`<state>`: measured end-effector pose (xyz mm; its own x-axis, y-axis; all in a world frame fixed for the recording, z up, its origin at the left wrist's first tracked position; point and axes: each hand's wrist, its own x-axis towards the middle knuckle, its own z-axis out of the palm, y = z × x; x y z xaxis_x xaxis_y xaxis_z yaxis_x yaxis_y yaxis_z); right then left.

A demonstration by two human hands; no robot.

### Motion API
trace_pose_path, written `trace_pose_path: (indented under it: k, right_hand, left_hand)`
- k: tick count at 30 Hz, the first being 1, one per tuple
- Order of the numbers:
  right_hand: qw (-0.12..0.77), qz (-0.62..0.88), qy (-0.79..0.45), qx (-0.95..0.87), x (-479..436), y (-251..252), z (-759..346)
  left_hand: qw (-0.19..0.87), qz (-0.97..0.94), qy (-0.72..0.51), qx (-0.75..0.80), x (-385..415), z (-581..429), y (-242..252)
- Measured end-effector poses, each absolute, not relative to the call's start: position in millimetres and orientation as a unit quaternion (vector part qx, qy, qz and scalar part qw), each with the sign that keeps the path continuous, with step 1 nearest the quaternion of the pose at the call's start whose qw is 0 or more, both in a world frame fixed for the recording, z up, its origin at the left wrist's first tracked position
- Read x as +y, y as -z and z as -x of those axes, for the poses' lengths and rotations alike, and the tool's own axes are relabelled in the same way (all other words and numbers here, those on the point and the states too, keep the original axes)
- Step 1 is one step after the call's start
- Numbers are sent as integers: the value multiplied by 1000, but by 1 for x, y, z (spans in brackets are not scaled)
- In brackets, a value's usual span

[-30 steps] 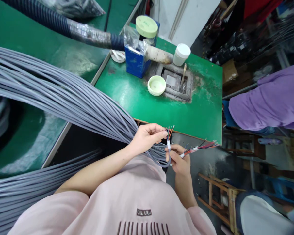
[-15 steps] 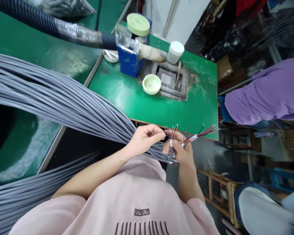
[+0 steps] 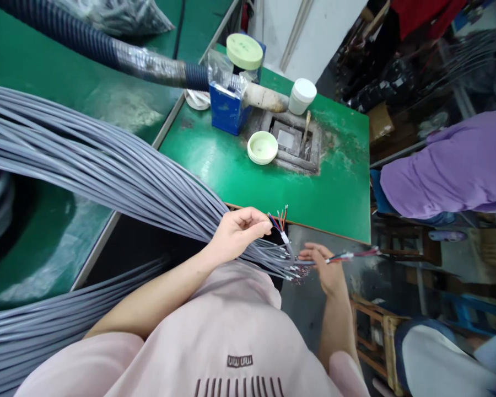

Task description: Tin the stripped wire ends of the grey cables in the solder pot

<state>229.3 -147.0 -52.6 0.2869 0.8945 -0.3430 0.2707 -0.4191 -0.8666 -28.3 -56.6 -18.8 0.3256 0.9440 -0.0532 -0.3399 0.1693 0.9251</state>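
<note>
- Your cable end [image 3: 285, 237] is near the centre of the frame, just right of your left hand [image 3: 240, 234], the nearer one; its thumb and forefinger pinch the wires [image 3: 282, 223].
- It points upward, its long axis leaning left.
- Your right hand [image 3: 329, 273] touches a second cable [image 3: 347, 256]; its grip is unclear.

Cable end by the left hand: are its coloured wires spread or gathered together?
Spread: the coloured wires fan out from the white sleeve, with several tips visibly apart, at the left hand.

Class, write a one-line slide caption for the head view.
The left hand pinches coloured wires, right hand by another wire end, grey cables alongside, green bench ahead.
</note>
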Motion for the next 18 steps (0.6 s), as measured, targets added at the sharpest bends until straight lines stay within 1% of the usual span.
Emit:
trace_pose_path:
  k: [2,3,4,5,6,7,9,10,11,12,14,15,18]
  right_hand:
    - [134,782,-403,-456,-173,63,-252]
    - [36,777,-417,-470,-184,65,-259]
    - [-14,753,-450,-480,-193,63,-262]
    - [-24,725,-483,-491,-198,59,-261]
    - [7,699,-509,-503,-198,52,-256]
    - [70,679,-516,-517,-195,45,-248]
    - [206,672,-452,-549,-174,28,-227]
    - [269,668,-417,-556,-159,20,-216]
    - [318,640,-413,-565,-143,13,-204]
    - [351,591,-447,-573,-127,6,-192]
    - [360,494,-540,-579,-100,-4,-171]
    - [357,468,-563,-581,-90,-9,-162]
    - [358,465,-553,-591,-74,-17,-143]
  left_hand:
    - [688,-441,-466,339,-55,30,19]
    - [690,-445,-461,337,-55,30,19]
    - [691,-452,-456,334,-55,29,20]
    - [691,-461,-449,330,-55,27,20]
    - [689,-473,-441,326,-55,25,21]
    - [686,-488,-433,321,-56,23,21]
    - [667,-528,-423,313,-58,19,19]
    - [646,-553,-423,312,-58,17,17]
    - [616,-583,-428,311,-59,17,14]
    - [578,-616,-437,308,-59,18,11]
    - [485,-676,-468,296,-58,21,5]
    - [438,-698,-487,289,-57,24,3]
    - [331,-719,-538,291,-55,32,0]
